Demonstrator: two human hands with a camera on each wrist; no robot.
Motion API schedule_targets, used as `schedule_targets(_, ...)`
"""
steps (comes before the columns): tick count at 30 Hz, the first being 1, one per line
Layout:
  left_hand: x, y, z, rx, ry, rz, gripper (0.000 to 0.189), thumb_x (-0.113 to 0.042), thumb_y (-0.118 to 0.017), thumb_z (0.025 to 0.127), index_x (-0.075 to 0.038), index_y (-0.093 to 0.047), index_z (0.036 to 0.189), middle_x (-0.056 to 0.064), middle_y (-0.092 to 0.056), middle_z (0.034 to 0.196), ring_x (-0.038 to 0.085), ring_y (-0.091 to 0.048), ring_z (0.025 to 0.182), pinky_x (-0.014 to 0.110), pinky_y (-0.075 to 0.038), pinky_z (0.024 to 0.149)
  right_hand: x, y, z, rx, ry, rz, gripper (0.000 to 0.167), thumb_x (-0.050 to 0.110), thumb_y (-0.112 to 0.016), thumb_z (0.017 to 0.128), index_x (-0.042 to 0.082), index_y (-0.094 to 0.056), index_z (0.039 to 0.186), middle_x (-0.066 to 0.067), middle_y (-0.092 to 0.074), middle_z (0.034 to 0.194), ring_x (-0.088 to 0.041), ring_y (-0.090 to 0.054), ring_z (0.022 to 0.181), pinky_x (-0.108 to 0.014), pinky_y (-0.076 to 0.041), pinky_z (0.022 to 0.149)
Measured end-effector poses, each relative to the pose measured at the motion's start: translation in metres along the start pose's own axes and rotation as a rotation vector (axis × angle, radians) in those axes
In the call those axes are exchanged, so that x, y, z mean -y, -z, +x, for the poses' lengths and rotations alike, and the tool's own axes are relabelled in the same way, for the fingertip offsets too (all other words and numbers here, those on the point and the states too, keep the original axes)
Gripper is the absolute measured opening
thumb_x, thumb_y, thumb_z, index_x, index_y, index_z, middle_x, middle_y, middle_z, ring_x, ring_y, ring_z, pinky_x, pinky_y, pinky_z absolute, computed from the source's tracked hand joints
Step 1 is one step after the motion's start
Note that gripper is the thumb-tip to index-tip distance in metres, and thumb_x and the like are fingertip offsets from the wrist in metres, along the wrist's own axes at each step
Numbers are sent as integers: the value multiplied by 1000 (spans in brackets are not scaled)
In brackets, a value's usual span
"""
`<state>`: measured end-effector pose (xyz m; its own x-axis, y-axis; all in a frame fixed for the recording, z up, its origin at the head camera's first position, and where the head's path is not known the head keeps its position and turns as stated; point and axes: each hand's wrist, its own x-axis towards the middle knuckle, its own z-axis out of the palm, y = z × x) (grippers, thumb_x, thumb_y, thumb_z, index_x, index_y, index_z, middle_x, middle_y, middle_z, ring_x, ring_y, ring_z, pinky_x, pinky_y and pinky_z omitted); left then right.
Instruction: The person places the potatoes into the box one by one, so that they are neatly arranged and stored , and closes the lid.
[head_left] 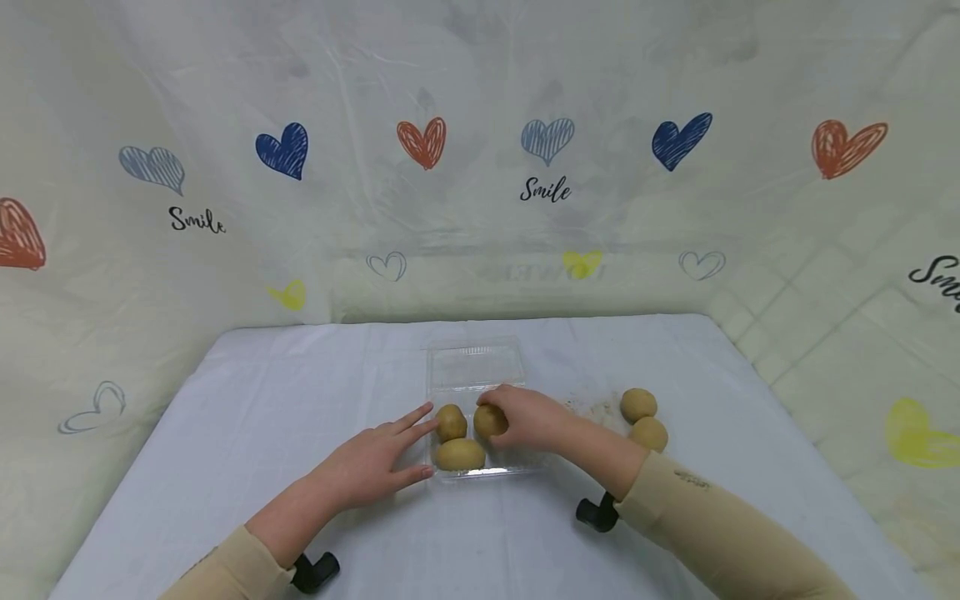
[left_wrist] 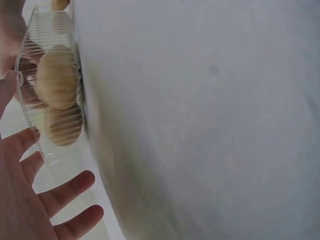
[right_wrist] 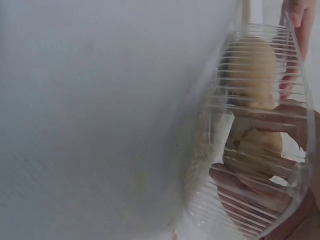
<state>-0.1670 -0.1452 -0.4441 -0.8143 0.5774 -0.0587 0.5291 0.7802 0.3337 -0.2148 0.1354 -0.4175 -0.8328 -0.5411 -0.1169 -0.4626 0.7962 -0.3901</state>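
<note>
A clear plastic clamshell container lies on the table with its lid folded back. Inside, at the left, are one potato and a longer potato in front of it. My right hand reaches in and grips another potato just right of these; the right wrist view shows this held potato through the ribbed wall. My left hand has its fingers spread at the container's left side, thumb by the front corner, fingertips right at the rim in the left wrist view.
To the right, beside my right forearm, sit two more potatoes, one in front of the other. Brownish dirt specks mark the white tablecloth near them. A hanging sheet printed with hearts stands behind the table.
</note>
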Motion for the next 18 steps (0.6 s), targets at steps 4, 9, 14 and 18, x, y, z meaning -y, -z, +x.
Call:
schedule_targets(4, 0, 0, 0, -3, 0, -5, 70, -63, -52, 95, -33, -33, 156, -11, -18, 165, 23, -45, 137, 49, -43, 104, 1, -4, 0, 11, -8, -49, 54, 24, -79, 81, 12, -62, 130, -2, -64, 122, -18, -60, 98, -35, -50, 83)
schedule_targets(9, -1, 0, 0, -5, 3, 1, 71, -65, -49, 95, -33, -34, 155, -11, -18, 165, 23, -45, 137, 49, -44, 104, 2, -6, 0, 10, -4, -84, 52, 27, -78, 84, 14, -62, 131, -2, -65, 123, -19, -61, 103, -36, -50, 86)
schedule_targets(14, 0, 1, -1, -7, -1, 0, 73, -71, -44, 94, -33, -33, 156, -12, -17, 165, 23, -45, 137, 48, -43, 104, 4, -6, -3, 5, 14, -114, 51, 30, -80, 85, 16, -64, 131, -1, -64, 124, -20, -63, 106, -37, -52, 88)
schedule_targets(18, -1, 1, -2, -7, -6, -2, 73, -70, -45, 94, -33, -33, 156, -13, -16, 165, 23, -45, 137, 48, -43, 105, 4, -6, -5, -15, 25, -118, 51, 28, -82, 83, 16, -65, 130, 0, -61, 122, -19, -63, 102, -36, -53, 85)
